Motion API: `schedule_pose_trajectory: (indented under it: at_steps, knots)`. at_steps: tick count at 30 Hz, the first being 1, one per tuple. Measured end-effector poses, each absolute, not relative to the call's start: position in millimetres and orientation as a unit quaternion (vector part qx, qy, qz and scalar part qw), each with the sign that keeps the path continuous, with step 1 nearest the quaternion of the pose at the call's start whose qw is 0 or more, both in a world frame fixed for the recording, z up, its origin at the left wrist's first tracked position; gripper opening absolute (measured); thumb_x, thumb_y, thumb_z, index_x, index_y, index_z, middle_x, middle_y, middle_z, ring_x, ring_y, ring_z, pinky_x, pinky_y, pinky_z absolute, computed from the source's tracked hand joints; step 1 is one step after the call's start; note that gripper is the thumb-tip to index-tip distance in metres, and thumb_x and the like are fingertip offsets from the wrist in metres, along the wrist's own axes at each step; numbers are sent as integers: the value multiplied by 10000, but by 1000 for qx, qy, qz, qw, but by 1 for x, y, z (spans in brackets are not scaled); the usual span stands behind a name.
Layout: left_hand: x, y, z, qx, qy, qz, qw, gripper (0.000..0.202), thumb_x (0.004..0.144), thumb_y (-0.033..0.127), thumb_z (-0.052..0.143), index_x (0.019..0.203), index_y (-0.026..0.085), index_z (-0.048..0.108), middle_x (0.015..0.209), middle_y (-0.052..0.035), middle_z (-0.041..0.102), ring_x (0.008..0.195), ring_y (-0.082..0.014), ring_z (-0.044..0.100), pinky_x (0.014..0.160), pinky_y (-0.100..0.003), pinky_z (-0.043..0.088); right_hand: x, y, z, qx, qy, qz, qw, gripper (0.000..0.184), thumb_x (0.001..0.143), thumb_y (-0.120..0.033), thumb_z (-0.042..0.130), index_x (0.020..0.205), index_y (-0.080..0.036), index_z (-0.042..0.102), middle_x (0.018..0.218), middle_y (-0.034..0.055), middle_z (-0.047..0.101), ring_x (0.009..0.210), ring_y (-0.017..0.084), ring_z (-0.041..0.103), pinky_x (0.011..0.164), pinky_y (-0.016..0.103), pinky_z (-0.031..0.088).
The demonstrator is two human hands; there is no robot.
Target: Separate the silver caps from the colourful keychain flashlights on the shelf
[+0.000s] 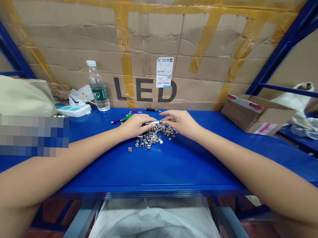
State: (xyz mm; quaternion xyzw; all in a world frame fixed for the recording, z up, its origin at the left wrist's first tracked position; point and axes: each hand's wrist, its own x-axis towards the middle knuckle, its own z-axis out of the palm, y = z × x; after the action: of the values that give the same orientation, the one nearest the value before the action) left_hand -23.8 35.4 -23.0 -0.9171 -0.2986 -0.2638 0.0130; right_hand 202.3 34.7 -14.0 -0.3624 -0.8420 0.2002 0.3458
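Note:
My left hand (pixel 133 125) is closed around a slim silver pen-shaped piece (pixel 155 122), held level just above the tabletop. At the right end of that piece, the fingers of my right hand (pixel 182 122) are pinched together; what lies between their tips is too small to make out. Below both hands spreads a loose pile of small shiny metal parts (pixel 153 135), some round like button cells, others like little clips. Beyond my left hand lie a purple pen (pixel 117 120), a green pen (pixel 125 118) and a red pen (pixel 135 112). A black pen (pixel 151 109) rests behind the hands.
The blue table (pixel 157 168) backs onto a large cardboard sheet (pixel 143 58). At the left stand a water bottle (pixel 98 88), a white power strip (pixel 73 110) and a pale bag (pixel 20 95). An open cardboard box (pixel 254 114) sits at the right.

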Motion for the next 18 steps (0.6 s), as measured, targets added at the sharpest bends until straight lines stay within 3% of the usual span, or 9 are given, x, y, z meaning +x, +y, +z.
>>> schedule_pose_trajectory:
  at_steps: [8,18]
  knots:
    - [-23,33,-21,-932,-270,-230,77,300,949,305,454,1112,174,669,918,-87,691,826,-198,615,755,-320,463,203,22,-5,-343,-902,47,258,357,850,-123,555,1203,-171,577,885,27,735,850,173,678,774,294,488]
    - [-21,26,-9,-942,-229,-240,56,303,972,326,412,1041,171,663,841,-58,663,788,-172,592,736,-281,444,204,14,5,-305,-919,24,247,277,867,-123,527,1116,-212,608,855,2,714,820,157,659,740,253,437]
